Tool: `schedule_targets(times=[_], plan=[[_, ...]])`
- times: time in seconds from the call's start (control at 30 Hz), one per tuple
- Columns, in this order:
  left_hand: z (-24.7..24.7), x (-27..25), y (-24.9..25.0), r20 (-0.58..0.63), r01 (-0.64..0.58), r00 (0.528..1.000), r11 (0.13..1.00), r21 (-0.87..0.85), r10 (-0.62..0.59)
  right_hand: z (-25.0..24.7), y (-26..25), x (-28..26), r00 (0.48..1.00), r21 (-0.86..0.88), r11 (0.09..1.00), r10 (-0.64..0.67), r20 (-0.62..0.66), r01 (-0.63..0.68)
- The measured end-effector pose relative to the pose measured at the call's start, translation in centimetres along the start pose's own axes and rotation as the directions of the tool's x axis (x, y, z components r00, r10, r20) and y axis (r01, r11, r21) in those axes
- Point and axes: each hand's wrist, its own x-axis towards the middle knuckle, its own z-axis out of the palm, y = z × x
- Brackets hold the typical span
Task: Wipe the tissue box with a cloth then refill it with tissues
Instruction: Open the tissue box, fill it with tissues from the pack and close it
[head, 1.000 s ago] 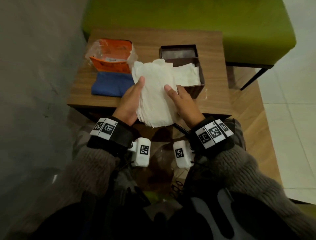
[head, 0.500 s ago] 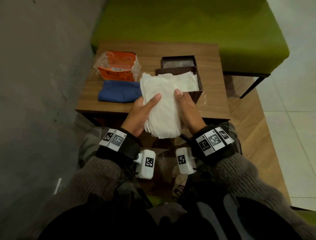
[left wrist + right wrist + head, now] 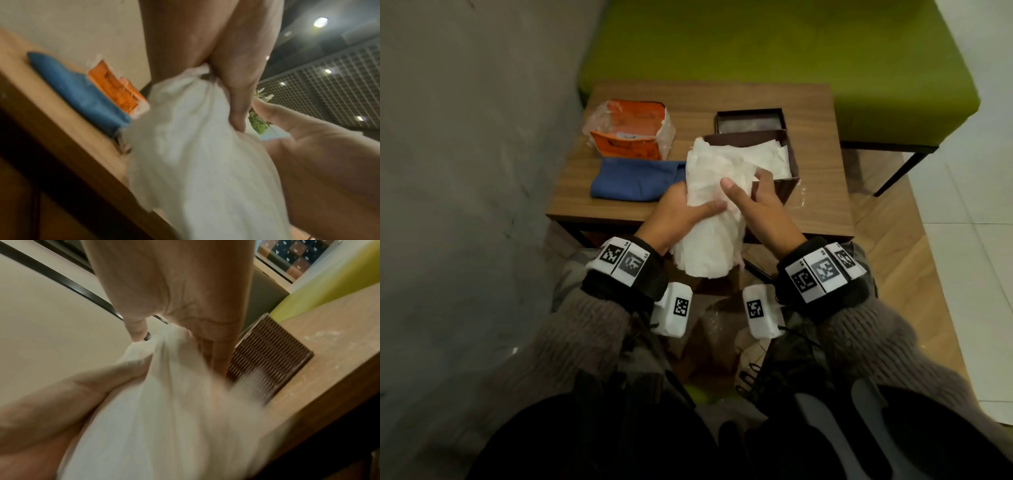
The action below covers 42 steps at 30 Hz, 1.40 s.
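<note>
A thick stack of white tissues is bent into a roll in front of the table's near edge. My left hand grips its left side, thumb laid across the front. My right hand holds the right side, thumb on top and fingers behind. The stack's far end leans over the open dark brown tissue box, which holds more white tissues. In the wrist views the tissues fill the middle, and the ribbed box stands just right of my fingers. The blue cloth lies folded left of the box.
An orange tissue pack in clear wrap lies behind the cloth. The box lid lies behind the box on the small wooden table. A green bench stands behind, a grey wall on the left.
The flat stack has been squeezed into a narrower roll. My hands have come closer together, and the left thumb now wraps across the front of the tissues.
</note>
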Motion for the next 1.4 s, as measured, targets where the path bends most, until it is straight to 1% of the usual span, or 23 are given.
schedule_targets(times=[0.07,0.13,0.17,0.23,0.27,0.33,0.37,0.4,0.43,0.47,0.53,0.57,0.63,0.73,0.77,0.83,0.9,0.93,1.03,1.13,1.2,1.3,1.4], plan=[[-1.0,0.0,0.5,0.074,-0.031,0.997,0.965,0.261,0.012,-0.9,-0.6,-0.4,0.997,-0.099,0.992,-0.078,0.022,0.08],[-1.1,0.1,1.0,0.165,-0.106,0.986,0.883,0.458,0.032,-1.1,-0.8,-0.5,0.99,-0.248,0.96,-0.108,0.093,0.128],[-1.1,0.1,1.3,0.195,-0.119,0.981,0.863,0.49,0.025,-1.1,-0.9,-0.5,0.985,-0.334,0.93,-0.116,0.127,0.152],[-1.3,0.2,1.8,0.224,-0.107,0.975,0.877,0.468,-0.001,-1.2,-0.7,-0.2,0.984,-0.383,0.909,-0.127,0.127,0.166],[-1.5,0.3,1.9,0.22,-0.094,0.975,0.894,0.437,-0.005,-1.4,-0.6,-0.2,0.988,-0.358,0.922,-0.125,0.092,0.15],[-2.2,0.4,1.4,0.141,-0.027,0.99,0.945,0.326,-0.02,-2.1,-0.4,0.0,0.994,-0.269,0.957,-0.104,0.029,0.108],[-2.6,0.4,1.0,0.081,0.028,0.996,0.977,0.211,-0.046,-2.5,-0.2,0.0,0.997,-0.204,0.976,-0.078,0.007,0.078],[-2.9,0.3,0.5,0.034,0.079,0.996,0.996,0.045,-0.081,-2.8,-0.2,-0.1,0.999,-0.119,0.992,-0.037,-0.015,0.035],[-3.0,0.1,-0.1,0.014,0.112,0.994,0.982,-0.154,-0.112,-3.2,0.1,0.0,0.999,-0.036,0.999,0.006,-0.032,-0.007],[-3.0,-0.1,-0.7,0.019,0.126,0.992,0.933,-0.336,-0.127,-3.4,0.1,-0.1,0.998,0.055,0.998,0.036,-0.042,-0.033],[-2.4,-0.5,-1.4,0.055,0.133,0.991,0.824,-0.551,-0.123,-3.4,0.3,-0.1,0.998,0.173,0.984,0.054,-0.028,-0.049],[-1.9,-0.5,-1.6,0.062,0.135,0.991,0.791,-0.597,-0.122,-3.1,0.4,-0.1,0.998,0.182,0.982,0.063,-0.027,-0.058],[-0.8,-0.3,-1.6,0.015,0.126,0.989,0.772,-0.624,-0.149,-2.1,0.4,-0.4,0.997,0.178,0.981,0.074,0.006,-0.074],[-0.5,0.2,-1.4,-0.127,0.072,0.975,0.8,-0.596,-0.183,-1.3,0.2,-0.8,0.995,0.178,0.979,0.095,0.032,-0.099],[-0.6,0.4,-1.3,-0.151,0.069,0.969,0.805,-0.59,-0.194,-1.3,0.2,-0.8,0.994,0.2,0.974,0.103,0.019,-0.105],[-0.6,0.5,-1.0,-0.13,0.108,0.967,0.811,-0.576,-0.221,-1.3,0.3,-0.5,0.988,0.244,0.958,0.152,0.007,-0.15],[0.0,0.7,-0.7,-0.086,0.147,0.97,0.83,-0.538,-0.228,-1.2,0.3,0.0,0.984,0.209,0.962,0.178,0.002,-0.175],[0.4,0.9,-0.6,-0.097,0.144,0.97,0.848,-0.509,-0.222,-1.1,0.1,0.2,0.982,0.174,0.968,0.189,-0.022,-0.183],[0.7,2.2,0.0,-0.201,0.086,0.965,0.926,-0.367,-0.169,-2.3,-0.2,1.5,0.973,0.079,0.983,0.179,-0.148,-0.169],[0.4,4.6,0.5,-0.262,-0.014,0.965,0.986,-0.166,-0.031,-4.4,-1.0,3.6,0.966,-0.028,0.994,0.094,-0.243,-0.104],[0.2,6.5,1.0,-0.289,-0.1,0.953,0.995,-0.021,0.09,-5.7,-1.4,5.2,0.956,-0.135,0.989,0.019,-0.292,-0.061],[0.0,9.2,1.3,-0.298,-0.184,0.927,0.968,0.17,0.228,-7.1,-1.5,7.6,0.943,-0.343,0.939,-0.112,-0.314,-0.003],[-0.2,11.3,0.5,-0.307,-0.156,0.91,0.917,0.368,0.278,-8.1,-0.6,9.5,0.945,-0.599,0.8,-0.168,-0.281,-0.036]])
